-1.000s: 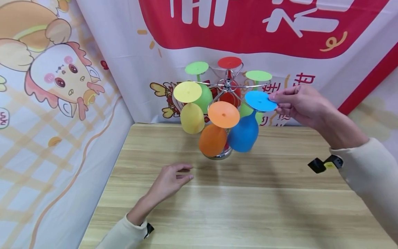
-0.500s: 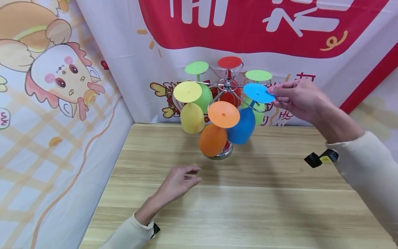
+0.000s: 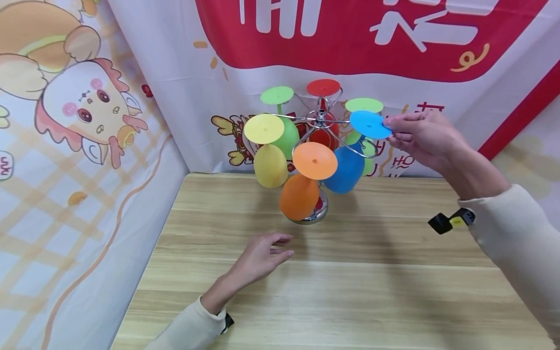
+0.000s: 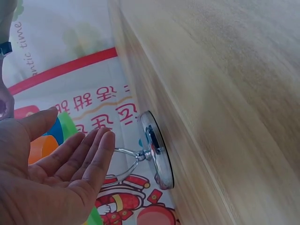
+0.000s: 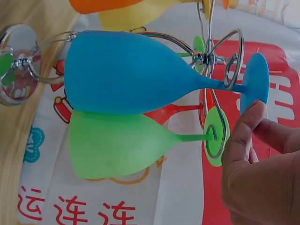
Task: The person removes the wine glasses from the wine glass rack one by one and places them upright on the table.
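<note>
Blue goblet (image 3: 349,165) hangs upside down in the wire rack (image 3: 321,118), likely light, soft silicone, best held by its foot, which the right hand (image 3: 420,136) pinches; right-wrist view shows stem in the loop, left hand (image 3: 261,255) relaxed, empty.

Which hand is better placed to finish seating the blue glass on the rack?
Probably the right hand: its fingertips already touch the foot of the blue glass, whose stem sits in a loop of the rack. The left hand hovers open over the table, touching nothing.
</note>
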